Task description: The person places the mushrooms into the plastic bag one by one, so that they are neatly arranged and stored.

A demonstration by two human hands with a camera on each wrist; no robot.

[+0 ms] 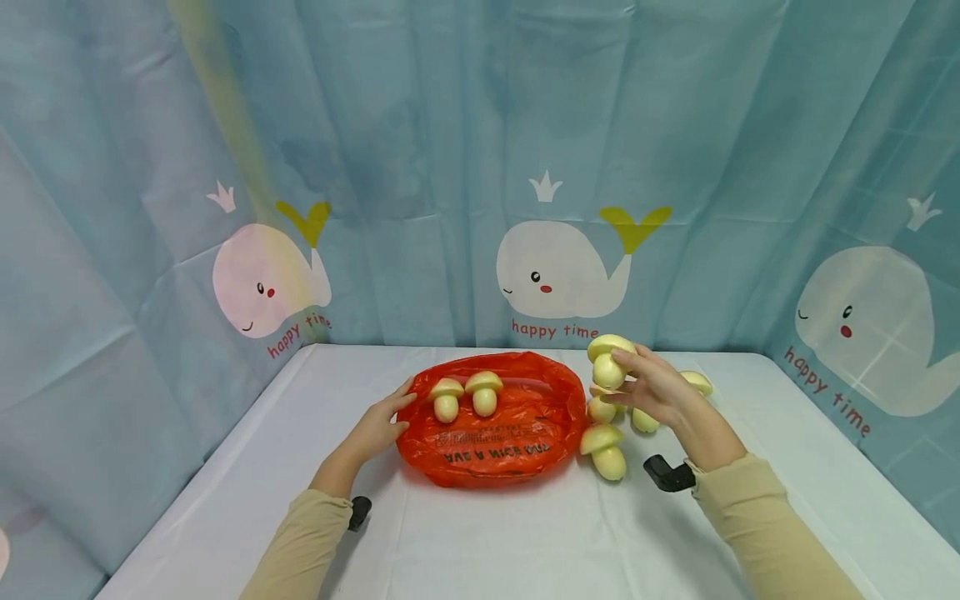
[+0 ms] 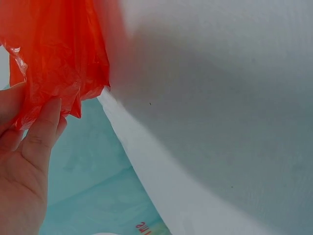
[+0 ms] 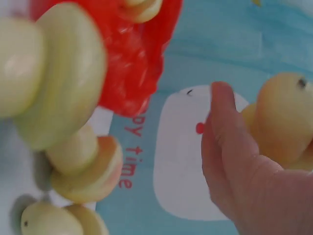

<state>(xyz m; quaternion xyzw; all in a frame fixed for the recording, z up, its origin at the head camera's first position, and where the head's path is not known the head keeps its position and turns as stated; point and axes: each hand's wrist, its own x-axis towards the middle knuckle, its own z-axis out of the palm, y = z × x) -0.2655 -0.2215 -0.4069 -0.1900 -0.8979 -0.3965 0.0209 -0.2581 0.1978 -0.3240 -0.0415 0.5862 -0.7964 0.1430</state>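
A red plastic bag (image 1: 491,462) lies spread on the white table, with two pale yellow mushrooms (image 1: 483,393) inside its rim. My left hand (image 1: 378,427) pinches the bag's left edge; the left wrist view shows the red film (image 2: 54,58) between thumb and fingers. Above the table, right of the bag, my right hand (image 1: 656,387) holds another mushroom (image 1: 609,363) by thumb and fingers, its stem toward me. In the right wrist view this held mushroom (image 3: 286,117) shows partly behind the hand.
Several more mushrooms lie right of the bag below my right hand, the nearest mushroom (image 1: 604,452) close beside the bag's edge. A blue curtain (image 1: 450,167) with printed whales hangs behind the table (image 1: 480,542). Small black devices (image 1: 667,473) sit at both wrists.
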